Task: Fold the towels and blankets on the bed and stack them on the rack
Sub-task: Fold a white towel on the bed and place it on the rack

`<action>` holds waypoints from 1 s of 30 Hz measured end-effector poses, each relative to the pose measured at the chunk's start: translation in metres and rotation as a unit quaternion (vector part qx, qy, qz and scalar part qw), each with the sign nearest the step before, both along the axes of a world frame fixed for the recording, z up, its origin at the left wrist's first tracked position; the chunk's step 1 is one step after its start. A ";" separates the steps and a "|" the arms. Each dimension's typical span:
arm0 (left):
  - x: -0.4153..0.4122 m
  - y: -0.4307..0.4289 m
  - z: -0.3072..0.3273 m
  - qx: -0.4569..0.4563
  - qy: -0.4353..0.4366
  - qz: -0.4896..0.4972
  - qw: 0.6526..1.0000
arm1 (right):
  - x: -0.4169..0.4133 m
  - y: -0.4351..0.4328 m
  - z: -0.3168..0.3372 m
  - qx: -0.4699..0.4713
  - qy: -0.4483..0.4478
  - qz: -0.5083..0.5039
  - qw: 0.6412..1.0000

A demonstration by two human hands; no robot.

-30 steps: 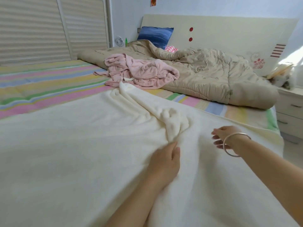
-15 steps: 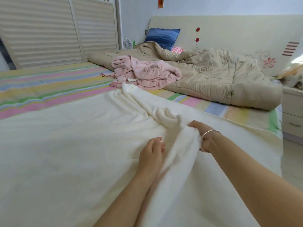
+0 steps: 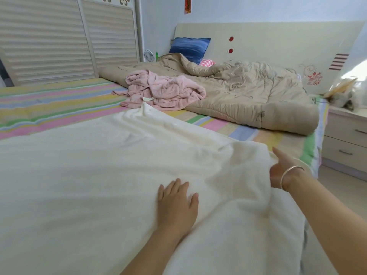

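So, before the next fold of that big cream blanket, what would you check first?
1. The left hand lies flat on the cream fleece blanket, pinning it: ok.
2. The right hand has a firm hold on the blanket's right edge: cannot tell, most of its fingers are hidden behind the cloth.
3. The blanket lies smooth: not ok, creases run towards its far corner.
4. The far corner is clear of the crumpled pink towel: not ok, the corner reaches the towel's near edge.
5. The rack is ready for the folded blanket: cannot tell, no rack is in view.
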State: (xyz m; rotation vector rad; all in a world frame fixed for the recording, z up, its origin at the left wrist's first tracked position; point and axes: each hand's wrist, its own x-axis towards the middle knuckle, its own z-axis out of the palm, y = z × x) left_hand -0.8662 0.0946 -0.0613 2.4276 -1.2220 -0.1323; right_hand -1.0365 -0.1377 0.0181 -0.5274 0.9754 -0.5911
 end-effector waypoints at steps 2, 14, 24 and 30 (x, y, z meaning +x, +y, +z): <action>-0.007 -0.003 0.002 0.005 -0.021 0.012 1.000 | 0.006 0.001 0.000 -0.021 0.059 0.054 0.997; -0.055 -0.059 0.011 0.052 -0.029 0.027 0.998 | -0.050 -0.059 0.016 -0.062 0.112 -0.139 0.982; -0.141 -0.106 0.031 -0.186 -0.029 -0.193 0.963 | -0.072 -0.072 -0.033 -0.136 0.298 0.014 0.945; -0.169 -0.121 0.024 -0.001 -0.066 -0.179 0.982 | -0.076 -0.065 -0.021 -0.118 0.269 0.046 0.955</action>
